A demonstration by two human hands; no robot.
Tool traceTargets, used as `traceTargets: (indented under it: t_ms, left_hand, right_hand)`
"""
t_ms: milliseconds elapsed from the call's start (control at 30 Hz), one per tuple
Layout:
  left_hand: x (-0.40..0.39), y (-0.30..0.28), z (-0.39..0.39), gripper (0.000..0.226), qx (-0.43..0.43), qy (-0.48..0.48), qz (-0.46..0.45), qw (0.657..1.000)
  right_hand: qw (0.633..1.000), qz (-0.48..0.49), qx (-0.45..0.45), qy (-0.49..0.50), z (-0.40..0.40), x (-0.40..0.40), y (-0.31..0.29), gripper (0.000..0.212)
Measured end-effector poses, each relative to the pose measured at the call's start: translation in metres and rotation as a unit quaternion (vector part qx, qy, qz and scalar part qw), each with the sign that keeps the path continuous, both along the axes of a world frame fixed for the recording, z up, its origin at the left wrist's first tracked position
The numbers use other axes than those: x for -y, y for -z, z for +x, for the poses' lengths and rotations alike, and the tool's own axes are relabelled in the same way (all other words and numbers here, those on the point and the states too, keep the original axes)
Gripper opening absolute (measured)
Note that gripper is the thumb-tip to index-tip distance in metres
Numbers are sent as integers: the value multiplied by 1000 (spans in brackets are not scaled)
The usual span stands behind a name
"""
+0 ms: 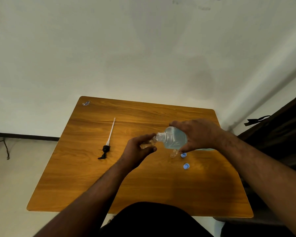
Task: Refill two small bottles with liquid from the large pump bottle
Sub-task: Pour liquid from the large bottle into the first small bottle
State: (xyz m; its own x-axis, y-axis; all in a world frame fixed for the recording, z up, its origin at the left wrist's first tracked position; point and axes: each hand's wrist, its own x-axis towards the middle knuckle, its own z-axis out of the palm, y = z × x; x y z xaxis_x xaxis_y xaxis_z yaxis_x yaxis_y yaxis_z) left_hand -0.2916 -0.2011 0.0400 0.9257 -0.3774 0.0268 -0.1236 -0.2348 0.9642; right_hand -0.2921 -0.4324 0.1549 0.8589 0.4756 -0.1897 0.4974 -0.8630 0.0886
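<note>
We see the right hand (198, 134) gripping the large bottle (173, 138) above the desk (143, 185), tipped on its side, long axis running 3 to 9 o'clock, open neck pointing toward 9. The left hand (138, 149) has its fingers (148, 136) closed around a small bottle (148, 142) at that neck. A second small bottle (174, 153) lies at 6 o'clock of the large one, beside two blue caps (183, 155). The pump (108, 142) lies well apart at 9 o'clock.

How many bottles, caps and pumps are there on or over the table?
Large bottle: 1, the large bottle tipped in the right hand
Small bottles: 2, one small bottle in the left hand, another small bottle on the table
Blue caps: 2, cap and cap
Pumps: 1, the pump
Total: 6
</note>
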Motion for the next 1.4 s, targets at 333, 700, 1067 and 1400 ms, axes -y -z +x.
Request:
traceTargets:
  t_ms: [333, 700, 1067, 1400]
  left_hand:
    - [1, -3, -1, 53, -12, -2, -21, 1000]
    - [-1, -2, 2, 53, -3, 3, -13, 1000]
    - [-2, -2, 0, 53, -1, 1, 2, 1000]
    - [-2, -4, -1, 54, 1, 1, -1, 1000]
  right_hand:
    - [1000, 0, -14, 9, 2, 0, -1, 92]
    - [1000, 2, -19, 11, 3, 0, -2, 96]
    - [1000, -1, -15, 8, 2, -1, -1, 95]
    - [1000, -3, -19, 10, 2, -1, -2, 98]
